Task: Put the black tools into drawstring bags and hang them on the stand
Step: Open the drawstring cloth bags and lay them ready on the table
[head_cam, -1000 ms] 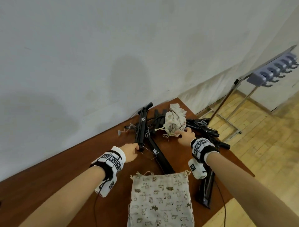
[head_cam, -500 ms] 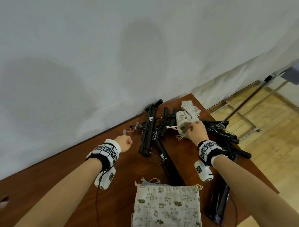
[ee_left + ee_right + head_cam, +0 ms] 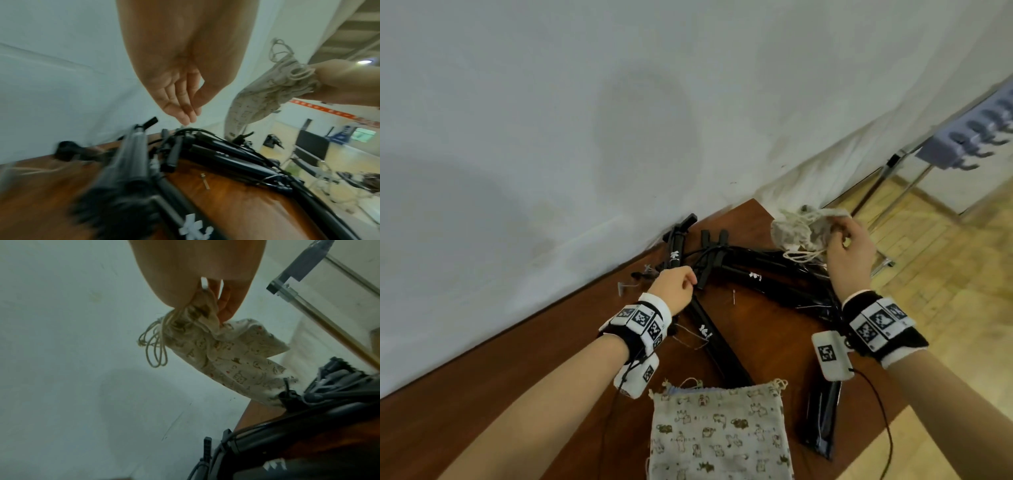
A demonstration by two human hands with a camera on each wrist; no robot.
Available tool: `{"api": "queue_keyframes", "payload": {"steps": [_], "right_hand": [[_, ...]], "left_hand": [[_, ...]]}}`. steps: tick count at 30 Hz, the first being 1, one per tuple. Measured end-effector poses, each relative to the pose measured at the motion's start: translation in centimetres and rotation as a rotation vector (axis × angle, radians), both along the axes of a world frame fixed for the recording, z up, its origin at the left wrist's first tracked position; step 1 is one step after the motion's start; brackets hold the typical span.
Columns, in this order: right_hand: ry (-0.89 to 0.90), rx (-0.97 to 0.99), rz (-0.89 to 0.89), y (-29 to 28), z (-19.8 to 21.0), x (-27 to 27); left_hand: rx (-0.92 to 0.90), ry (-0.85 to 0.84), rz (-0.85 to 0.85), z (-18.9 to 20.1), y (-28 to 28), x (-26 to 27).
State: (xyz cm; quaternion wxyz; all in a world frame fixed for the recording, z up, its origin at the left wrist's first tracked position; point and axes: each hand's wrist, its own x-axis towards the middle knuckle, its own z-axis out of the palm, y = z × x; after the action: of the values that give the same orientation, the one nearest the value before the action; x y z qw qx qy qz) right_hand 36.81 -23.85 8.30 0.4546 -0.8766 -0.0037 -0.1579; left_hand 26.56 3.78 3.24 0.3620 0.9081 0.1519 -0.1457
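Observation:
Several long black tools lie tangled in a pile near the wall on the brown table. My right hand pinches a crumpled, printed drawstring bag by its gathered mouth, lifted above the pile's far right end. In the right wrist view the bag hangs from my right hand, its cord loops dangling. My left hand hovers over the left side of the pile. In the left wrist view my left hand has relaxed fingers and holds nothing. A second bag lies flat on the table's near edge.
The stand with its row of hooks is on the floor at the far right, beyond the table's corner. The white wall runs along the table's far edge. A small metal pin lies on the table. Chairs stand further off.
My right hand has lifted the crumpled bag off the tool pile, up and to the right. My left hand has let go of a black tool, drawn away, then come back over the pile.

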Motion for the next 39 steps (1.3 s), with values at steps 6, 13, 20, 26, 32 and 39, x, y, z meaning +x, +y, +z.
{"api": "queue_keyframes", "payload": {"steps": [6, 13, 20, 26, 32, 39], "right_hand": [[0.264, -0.102, 0.027, -1.1, -2.2, -3.4], [0.394, -0.146, 0.106, -2.3, -4.5, -5.1], [0.475, -0.126, 0.114, -2.6, -8.1, -5.5], [0.484, -0.069, 0.136, -1.8, -9.6, -4.7], [0.501, -0.096, 0.162, -0.9, -10.0, -4.3], [0.441, -0.199, 0.287, 0.8, -6.8, -5.8]], "left_hand": [[-0.146, 0.357, 0.063, -4.8, -7.7, 2.8], [0.142, 0.357, 0.054, -8.0, -10.7, 5.4], [0.247, 0.306, 0.100, -10.5, -11.6, 6.9], [0.338, 0.289, 0.115, -11.5, -12.0, 7.0], [0.179, 0.253, 0.098, -11.5, -11.7, 6.4], [-0.332, 0.068, 0.193, -5.3, -8.4, 3.6]]}}
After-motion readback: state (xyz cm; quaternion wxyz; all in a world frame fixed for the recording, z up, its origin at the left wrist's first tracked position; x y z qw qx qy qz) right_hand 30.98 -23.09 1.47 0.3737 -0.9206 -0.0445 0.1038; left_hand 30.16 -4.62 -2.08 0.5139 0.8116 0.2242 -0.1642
